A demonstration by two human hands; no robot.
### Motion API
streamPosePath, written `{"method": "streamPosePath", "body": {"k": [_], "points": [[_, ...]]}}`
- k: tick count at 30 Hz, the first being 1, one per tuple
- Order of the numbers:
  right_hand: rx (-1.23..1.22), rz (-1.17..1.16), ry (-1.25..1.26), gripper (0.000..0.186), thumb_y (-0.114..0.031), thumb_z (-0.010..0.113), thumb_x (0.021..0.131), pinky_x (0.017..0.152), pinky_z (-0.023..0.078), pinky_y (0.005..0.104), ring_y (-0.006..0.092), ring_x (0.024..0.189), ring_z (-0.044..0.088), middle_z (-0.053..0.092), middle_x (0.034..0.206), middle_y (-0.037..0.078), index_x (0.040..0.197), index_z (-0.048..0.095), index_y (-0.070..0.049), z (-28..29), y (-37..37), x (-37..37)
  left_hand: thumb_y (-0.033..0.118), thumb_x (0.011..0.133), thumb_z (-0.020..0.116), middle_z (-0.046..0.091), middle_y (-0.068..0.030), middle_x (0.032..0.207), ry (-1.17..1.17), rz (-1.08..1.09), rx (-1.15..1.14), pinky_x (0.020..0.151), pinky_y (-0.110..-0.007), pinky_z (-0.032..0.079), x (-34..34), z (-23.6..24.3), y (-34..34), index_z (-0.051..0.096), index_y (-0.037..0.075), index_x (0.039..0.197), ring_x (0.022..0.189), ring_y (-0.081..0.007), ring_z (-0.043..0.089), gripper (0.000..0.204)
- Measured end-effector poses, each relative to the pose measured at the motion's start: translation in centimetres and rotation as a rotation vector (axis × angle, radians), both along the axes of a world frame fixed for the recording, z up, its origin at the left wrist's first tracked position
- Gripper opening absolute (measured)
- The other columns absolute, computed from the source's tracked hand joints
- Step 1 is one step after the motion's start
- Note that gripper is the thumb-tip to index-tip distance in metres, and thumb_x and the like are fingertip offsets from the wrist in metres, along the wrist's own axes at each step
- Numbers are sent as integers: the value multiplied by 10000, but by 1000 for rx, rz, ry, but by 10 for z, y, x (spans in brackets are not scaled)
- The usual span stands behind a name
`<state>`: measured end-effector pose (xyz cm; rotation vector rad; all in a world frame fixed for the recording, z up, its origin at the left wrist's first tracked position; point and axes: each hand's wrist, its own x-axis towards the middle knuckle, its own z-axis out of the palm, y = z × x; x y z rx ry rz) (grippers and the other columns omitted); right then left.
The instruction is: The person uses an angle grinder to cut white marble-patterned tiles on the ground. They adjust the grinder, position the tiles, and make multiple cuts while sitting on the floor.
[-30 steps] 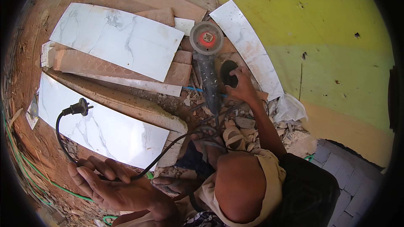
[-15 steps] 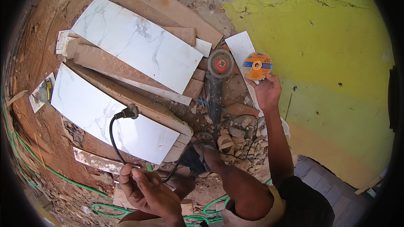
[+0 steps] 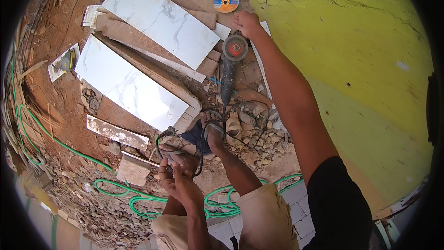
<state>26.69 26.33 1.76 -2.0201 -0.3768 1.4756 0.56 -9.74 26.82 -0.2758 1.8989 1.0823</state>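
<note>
Ground [image 3: 58, 21]: disc [image 3: 221, 3] just beyond right grip [image 3: 248, 24]

the flat disc [image 3: 225, 8] is orange with a blue band; the grinder [image 3: 227, 78] is dark grey to black, its mounted disc [image 3: 235, 40] grey around a red centre; the cord [image 3: 202, 148] is black; two large tiles [image 3: 162, 21] are white with grey marble veining; the painted surface [image 3: 351, 51] is yellow-green, the hose [image 3: 83, 152] bright green, the shorts [image 3: 268, 217] beige, the sleeve [image 3: 340, 199] black
</note>
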Motion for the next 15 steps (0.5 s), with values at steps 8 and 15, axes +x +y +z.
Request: {"method": "streamPosePath", "body": {"k": [8,15], "points": [[95,810,252,393,-266,625,977,843,530,358,188,1006,660,693,1091,65,1320,651,-76,141,-289,-31,16,987,573,570,-45,881,-80,252,-6,602,-258,428,24,66,-48,467,99,1263,650,-94,488,308],[272,1074,-16,295,-363,665,964,1072,374,409,313,1292,515,612,1283,205,1141,765,-150,245,-460,-74,-2,990,561,500,18,823,-61,207,-49,591,-255,398,7,158,-69,496,90,1249,638,-68,417,283]]}}
